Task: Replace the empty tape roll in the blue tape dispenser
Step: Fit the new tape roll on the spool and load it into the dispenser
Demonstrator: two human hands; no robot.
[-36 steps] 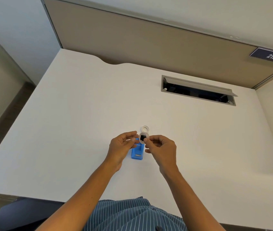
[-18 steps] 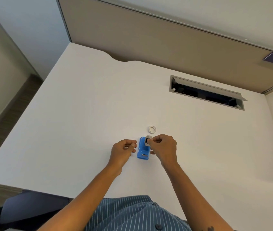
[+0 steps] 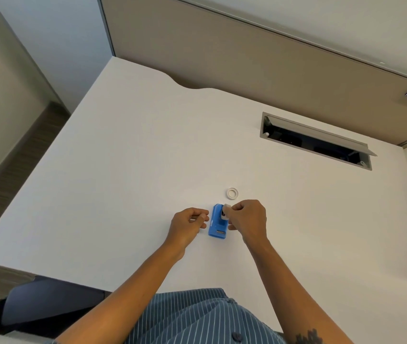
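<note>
Blue tape dispenser [image 3: 218,224] | between hands | right fingers [image 3: 232,209] pinch roll [image 3: 225,210]

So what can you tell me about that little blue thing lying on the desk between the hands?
The small blue plastic tape dispenser sits flat on the white desk, long axis pointing away from the person. Its body looks smooth and glossy, with a pale strip at the near end, probably the cutter. At its far end the right hand holds a white tape roll with a dark centre at the dispenser's top. The left hand rests just beside it; contact is unclear.
</note>
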